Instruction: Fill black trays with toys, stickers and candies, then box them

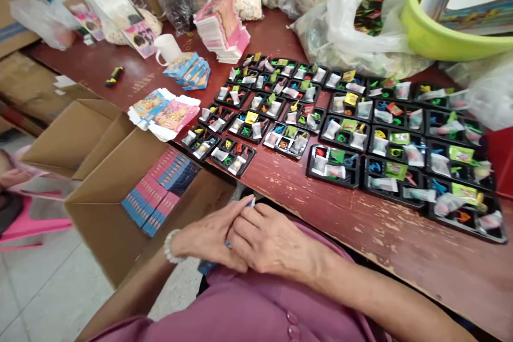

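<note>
My left hand [218, 235], with a beaded bracelet at the wrist, and my right hand [264, 238] are closed together in front of my lap. Between them is a small blue box [207, 266], mostly covered; only bits of blue and a white edge show around the fingers. Below and left of the hands, an open carton [96, 224] holds rows of pink and blue boxes [150, 187]. Flat printed box blanks [172, 115] lie at the table edge above the carton.
Many black compartment trays [334, 165] with small toys and wrapped sweets cover the red table [280, 187]. Behind them stand a pink card stack [224, 26], blue boxes [188, 70], a white mug [168, 49], plastic bags [360, 5] and a yellow-green basin [425, 21]. A cutter [114, 76] lies left.
</note>
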Demonstrator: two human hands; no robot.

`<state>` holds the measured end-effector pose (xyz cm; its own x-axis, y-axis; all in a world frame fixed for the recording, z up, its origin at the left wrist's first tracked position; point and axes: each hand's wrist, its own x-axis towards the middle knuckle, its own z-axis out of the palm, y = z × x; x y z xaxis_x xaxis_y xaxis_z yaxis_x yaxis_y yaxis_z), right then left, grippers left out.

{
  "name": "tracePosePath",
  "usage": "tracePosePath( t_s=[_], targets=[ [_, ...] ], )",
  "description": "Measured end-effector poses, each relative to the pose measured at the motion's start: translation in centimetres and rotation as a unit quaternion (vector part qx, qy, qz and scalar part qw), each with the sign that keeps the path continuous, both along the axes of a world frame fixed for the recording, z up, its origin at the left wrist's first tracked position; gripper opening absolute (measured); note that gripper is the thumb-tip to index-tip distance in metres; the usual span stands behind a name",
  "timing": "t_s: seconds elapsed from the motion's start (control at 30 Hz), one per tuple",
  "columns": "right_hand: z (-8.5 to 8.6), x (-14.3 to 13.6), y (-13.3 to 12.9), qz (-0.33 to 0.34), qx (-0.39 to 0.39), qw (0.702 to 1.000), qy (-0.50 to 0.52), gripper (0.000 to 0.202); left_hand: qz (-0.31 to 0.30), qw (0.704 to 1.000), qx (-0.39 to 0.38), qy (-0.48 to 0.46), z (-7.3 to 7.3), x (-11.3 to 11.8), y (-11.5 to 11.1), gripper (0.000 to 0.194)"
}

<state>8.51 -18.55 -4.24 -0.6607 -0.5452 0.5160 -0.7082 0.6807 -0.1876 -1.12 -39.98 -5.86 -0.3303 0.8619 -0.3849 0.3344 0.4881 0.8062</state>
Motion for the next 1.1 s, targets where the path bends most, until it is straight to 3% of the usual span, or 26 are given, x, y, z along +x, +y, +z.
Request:
tracePosePath(
  t_s=[0.07, 0.13, 0.17, 0.23, 0.3, 0.4, 0.63, 0.77, 0.93, 1.1],
  targets=[
    [-0.7, -2.4, -0.6, 0.001, 0.003, 1.000, -0.021, 0.022, 0.021, 1.000, 0.013, -0.010, -0.8, 0.9, -0.2, 0.103],
    [-1.4, -5.2, -0.4, -0.072, 0.001, 0.994, -0.083, 0.009, 0.091, 0.996, -0.002, -0.019, -1.5, 1.1, -1.0, 0.109],
    [-1.8, -6.7, -0.2, -0.124, -0.010, 0.985, -0.120, 0.018, 0.136, 0.990, -0.019, -0.016, -1.7, 1.1, -1.5, 0.113],
    [-2.5, -9.3, 0.2, -0.218, -0.041, 0.958, -0.181, 0.055, 0.217, 0.975, -0.047, 0.008, -2.2, 0.7, -2.5, 0.122],
    [-3.2, -11.2, 0.1, -0.275, -0.055, 0.933, -0.225, 0.087, 0.269, 0.961, -0.059, 0.029, -2.6, 0.1, -3.4, 0.126],
    [-4.2, -12.4, -0.8, -0.323, -0.041, 0.910, -0.256, 0.104, 0.309, 0.949, -0.046, 0.043, -3.2, -0.7, -3.9, 0.126],
    [-4.6, -11.8, -1.0, -0.343, 0.002, 0.901, -0.267, 0.090, 0.335, 0.941, 0.048, 0.028, -3.3, -2.1, -3.0, 0.101],
    [-4.2, -10.8, -0.1, -0.333, 0.027, 0.900, -0.280, 0.080, 0.332, 0.940, 0.071, 0.039, -3.4, -2.4, -2.3, 0.099],
    [-4.6, -8.6, 1.5, -0.321, -0.015, 0.909, -0.266, 0.077, 0.341, 0.935, 0.081, 0.049, -4.1, -2.7, -1.5, 0.104],
    [-4.6, -6.1, 2.8, -0.266, -0.089, 0.924, -0.259, 0.073, 0.283, 0.949, 0.044, 0.132, -4.2, -3.0, -0.7, 0.114]
  ],
)
